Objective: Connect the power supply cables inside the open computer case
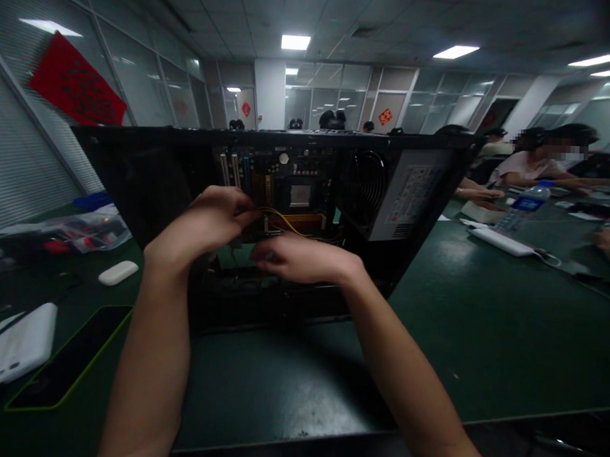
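Observation:
An open black computer case point(288, 140) stands on the green table, its inside facing me. My left hand point(218, 215) reaches in from the left, fingers pinched together at the end of a thin yellow cable point(283, 218). This cable arcs to the right over the lower part of the motherboard point(314, 169). Just below it is my right hand point(301, 258), fingers curled and slightly blurred; what they grip is too hard to make out. A silver power supply point(413, 195) with a round fan grille sits at the upper right inside the case.
To the left on the table point(481, 328) lie a phone point(73, 357) with a green edge, a white device point(23, 345), a white oval case point(118, 273) and a plastic bag point(74, 234). On the right are a water bottle point(529, 203), a white power strip point(502, 241) and other people.

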Motion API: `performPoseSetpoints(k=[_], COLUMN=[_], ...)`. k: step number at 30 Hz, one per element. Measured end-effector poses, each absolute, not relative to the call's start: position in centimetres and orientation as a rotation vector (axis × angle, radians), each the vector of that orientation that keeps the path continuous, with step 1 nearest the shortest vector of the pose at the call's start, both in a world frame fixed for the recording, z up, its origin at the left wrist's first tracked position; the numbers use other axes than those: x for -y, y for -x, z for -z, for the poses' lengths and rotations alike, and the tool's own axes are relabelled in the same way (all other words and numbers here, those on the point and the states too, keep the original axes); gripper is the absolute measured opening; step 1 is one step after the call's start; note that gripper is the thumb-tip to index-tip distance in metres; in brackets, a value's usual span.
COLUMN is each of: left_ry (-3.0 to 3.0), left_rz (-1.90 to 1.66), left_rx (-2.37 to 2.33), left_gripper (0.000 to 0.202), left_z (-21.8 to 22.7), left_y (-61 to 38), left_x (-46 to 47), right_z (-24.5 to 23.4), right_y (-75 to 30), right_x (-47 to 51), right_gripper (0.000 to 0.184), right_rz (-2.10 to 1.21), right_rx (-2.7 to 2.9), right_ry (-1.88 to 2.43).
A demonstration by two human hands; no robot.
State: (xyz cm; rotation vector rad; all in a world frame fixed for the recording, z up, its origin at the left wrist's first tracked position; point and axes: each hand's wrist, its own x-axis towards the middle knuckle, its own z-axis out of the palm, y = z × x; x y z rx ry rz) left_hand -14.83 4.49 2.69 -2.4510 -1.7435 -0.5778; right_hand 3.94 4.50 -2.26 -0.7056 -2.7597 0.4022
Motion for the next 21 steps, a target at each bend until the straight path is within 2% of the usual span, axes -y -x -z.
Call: performPoseSetpoints(k=[4, 8, 11, 15, 21], left_ry=[2.455, 2.430, 2.524, 2.820, 2.821], left_rz=[0.134, -0.272, -0.250, -0.151, -0.378], left_rx=[2.027, 2.131, 1.971, 1.681, 1.798], left_gripper=[0.032, 0.033, 0.037, 0.043, 0.034], left_z=[-2.6, -1.7, -0.4, 1.2, 2.1], left_y=[15.6, 14.8, 13.5, 11.7, 10.9], left_x=[-4.3, -4.5, -5.1, -6.1, -7.2], right_z=[0.2, 0.5, 1.9, 3.9, 5.3], right_y=[-8.0, -8.9, -8.1, -7.0, -7.9], right_x=[-4.0, -4.8, -6.2, -7.9, -9.5], right_gripper=[0.023, 0.024, 0.026, 0.028, 0.032], right_rz=[-0.217, -0.069, -0.119, -0.362, -0.617], right_rx=[2.466, 2.302, 2.446, 2.730, 2.967], right_ry=[0.924, 0.973, 1.083, 1.216, 1.591])
